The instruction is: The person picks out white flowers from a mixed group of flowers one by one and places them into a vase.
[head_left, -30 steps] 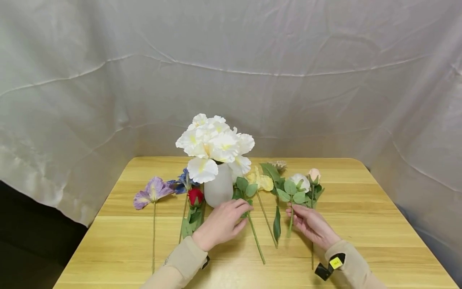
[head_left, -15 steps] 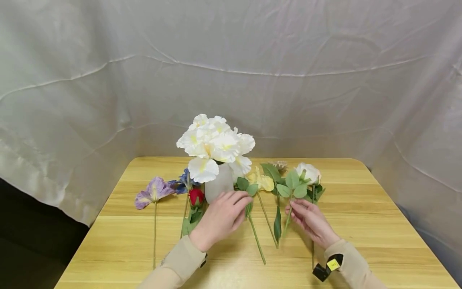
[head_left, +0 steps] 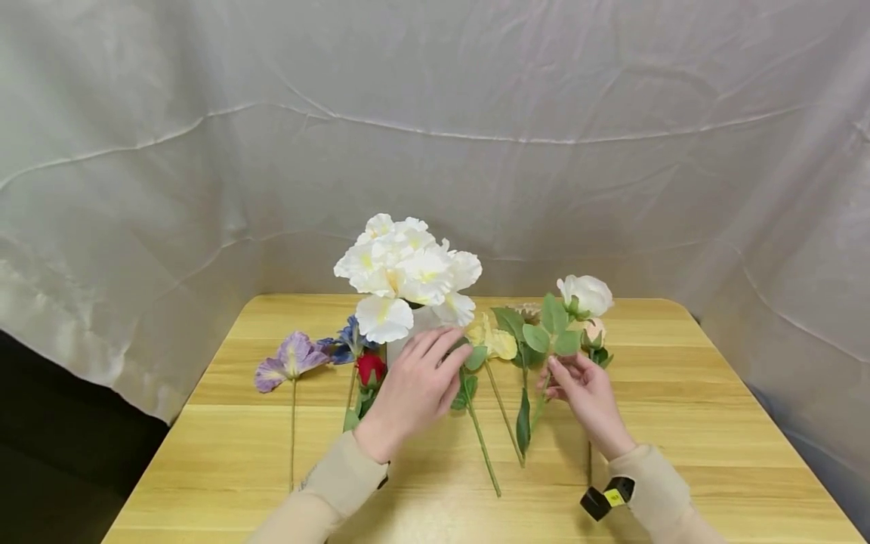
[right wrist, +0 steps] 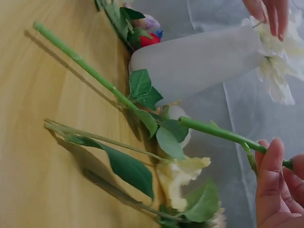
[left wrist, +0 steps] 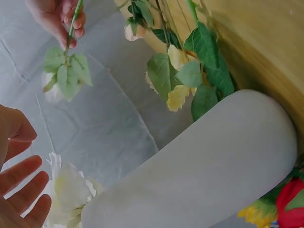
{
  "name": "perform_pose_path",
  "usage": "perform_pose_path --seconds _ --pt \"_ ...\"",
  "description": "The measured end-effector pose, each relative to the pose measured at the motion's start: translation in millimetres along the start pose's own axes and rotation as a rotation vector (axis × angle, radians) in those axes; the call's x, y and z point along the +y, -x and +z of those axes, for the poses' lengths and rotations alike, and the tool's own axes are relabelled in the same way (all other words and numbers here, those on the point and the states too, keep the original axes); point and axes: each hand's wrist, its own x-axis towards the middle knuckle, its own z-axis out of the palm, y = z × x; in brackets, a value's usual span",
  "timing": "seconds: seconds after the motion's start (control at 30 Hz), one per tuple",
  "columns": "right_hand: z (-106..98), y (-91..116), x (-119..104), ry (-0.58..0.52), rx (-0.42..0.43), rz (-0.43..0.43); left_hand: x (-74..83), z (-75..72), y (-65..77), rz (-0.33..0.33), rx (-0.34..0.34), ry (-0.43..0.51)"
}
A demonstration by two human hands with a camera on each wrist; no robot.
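My right hand pinches the green stem of a white rose between thumb and fingers, holding it above the table. The rose's bloom points up and away, with leaves just above the fingers; in the right wrist view its cut stem end sticks out past the fingertips. My left hand hovers in front of the white vase, fingers loosely spread and holding nothing. Large white ruffled flowers stand in the vase. In the head view the left hand hides most of the vase.
Left of the vase lie a purple flower, a blue flower and a red rose. To its right are a leafy green stem, a yellow flower and a peach rose. A grey cloth hangs behind the table.
My right hand has lifted the white rose up off the table, its bloom rising above the peach rose. My left hand has moved slightly up in front of the vase.
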Motion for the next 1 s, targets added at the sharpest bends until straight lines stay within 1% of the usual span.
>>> perform_pose_path --seconds 0.17,0.4,0.5,0.63,0.83,1.0 --pt "9.5 -0.8 -10.9 0.058 0.038 -0.086 -3.2 -3.1 -5.1 -0.005 -0.023 -0.014" --pt "22.6 -3.8 -24.0 0.100 0.050 -0.184 -9.2 -9.0 -10.7 -0.042 -0.050 -0.029" --pt "27.6 -5.5 -28.6 0.083 0.053 -0.216 -12.0 -11.6 -11.3 -0.059 -0.057 -0.031" --pt "34.7 -7.3 -34.2 0.054 0.049 -0.253 -15.6 -15.0 -12.0 -0.082 -0.043 -0.023" --pt "45.0 -9.5 -41.8 0.046 0.039 -0.327 -19.1 -19.7 -14.9 -0.116 -0.049 0.023" --pt "54.2 -10.8 -48.8 -0.014 0.022 -0.373 -22.4 -22.8 -15.0 -0.157 -0.056 0.061"
